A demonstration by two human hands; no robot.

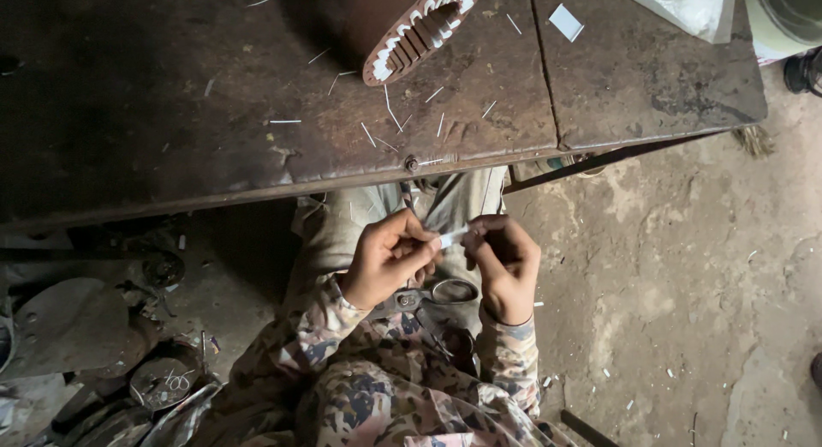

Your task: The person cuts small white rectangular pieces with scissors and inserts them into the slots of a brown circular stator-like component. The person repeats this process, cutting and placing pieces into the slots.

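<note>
Hands (390, 259) pinch thin white strip (452, 236).

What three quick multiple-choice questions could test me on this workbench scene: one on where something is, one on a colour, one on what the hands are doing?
1. Where do the scissors lie?
A. on the person's lap
B. on the bench
C. on the floor

2. What colour is the strip between the hands?
A. red
B. white
C. black

3. How is the strip held?
A. left hand alone
B. right hand alone
C. both hands

Answers: 1 A, they rest on the patterned clothing below the hands. 2 B, it shows pale white. 3 C, fingers of each hand pinch one end.
</note>
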